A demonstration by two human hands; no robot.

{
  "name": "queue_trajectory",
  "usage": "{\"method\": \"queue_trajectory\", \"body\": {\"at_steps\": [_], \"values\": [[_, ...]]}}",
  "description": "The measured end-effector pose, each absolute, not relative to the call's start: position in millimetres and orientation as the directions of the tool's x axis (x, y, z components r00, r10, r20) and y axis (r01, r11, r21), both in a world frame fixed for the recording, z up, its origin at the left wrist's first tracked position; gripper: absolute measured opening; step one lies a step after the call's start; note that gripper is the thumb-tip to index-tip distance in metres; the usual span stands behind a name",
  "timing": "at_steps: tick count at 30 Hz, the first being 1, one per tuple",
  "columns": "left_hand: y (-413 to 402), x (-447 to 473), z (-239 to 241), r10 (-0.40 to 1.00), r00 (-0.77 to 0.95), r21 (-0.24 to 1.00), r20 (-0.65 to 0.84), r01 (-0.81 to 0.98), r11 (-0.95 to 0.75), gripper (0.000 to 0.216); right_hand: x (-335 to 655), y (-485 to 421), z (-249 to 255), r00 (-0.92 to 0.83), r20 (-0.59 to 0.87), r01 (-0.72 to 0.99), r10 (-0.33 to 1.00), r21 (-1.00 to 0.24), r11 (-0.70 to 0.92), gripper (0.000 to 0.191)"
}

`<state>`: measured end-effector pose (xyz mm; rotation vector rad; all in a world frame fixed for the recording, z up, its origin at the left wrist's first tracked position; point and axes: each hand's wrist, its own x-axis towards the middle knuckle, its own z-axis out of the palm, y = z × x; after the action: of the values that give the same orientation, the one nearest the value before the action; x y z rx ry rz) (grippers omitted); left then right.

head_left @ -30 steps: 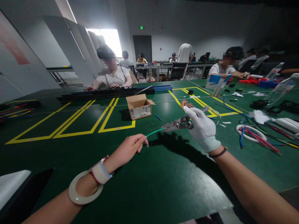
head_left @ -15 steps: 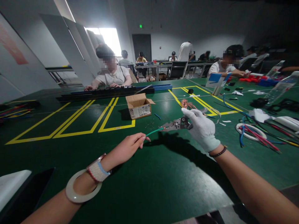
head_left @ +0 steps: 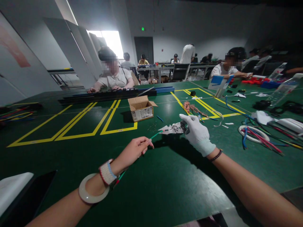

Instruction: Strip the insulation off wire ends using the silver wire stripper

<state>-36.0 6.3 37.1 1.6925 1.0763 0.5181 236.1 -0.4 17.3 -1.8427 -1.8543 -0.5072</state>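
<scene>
My left hand (head_left: 133, 151), bare with a pale bangle and woven band at the wrist, pinches a thin green wire (head_left: 155, 135) over the green table. The wire's free end reaches into the jaws of metal wire strippers (head_left: 171, 128). My right hand (head_left: 196, 134), in a white glove, grips the strippers' handles. A length of the wire trails back under my left wrist. Tiny wire scraps (head_left: 151, 127) lie on the table just beyond the tool.
An open cardboard box (head_left: 141, 108) stands beyond my hands, a tangle of copper strands (head_left: 193, 108) to its right. Coloured wires and a white ring (head_left: 254, 134) lie at right. Black and blue rails (head_left: 106, 94) cross the far table, where other people sit working.
Both hands have drifted a little left and closer to me, the strippers now lower and more level. The grip on the wire and on the tool is unchanged.
</scene>
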Motion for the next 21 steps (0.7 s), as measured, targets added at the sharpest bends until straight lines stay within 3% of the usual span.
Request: {"method": "queue_trajectory", "body": {"at_steps": [6, 21], "values": [[2.0, -32.0, 30.9, 0.847, 0.488, 0.935, -0.213, 0.354, 0.032, 0.034, 243.0, 3.1, 14.9, -0.008, 0.606, 0.999, 0.795, -0.035, 0.037, 0.070], [3.8, -35.9, 40.4, 0.850, 0.505, 0.840, -0.147, 0.518, -0.163, 0.038, 247.2, 5.3, 16.1, -0.112, 0.561, 0.993, 0.820, 0.081, 0.081, 0.063]]}}
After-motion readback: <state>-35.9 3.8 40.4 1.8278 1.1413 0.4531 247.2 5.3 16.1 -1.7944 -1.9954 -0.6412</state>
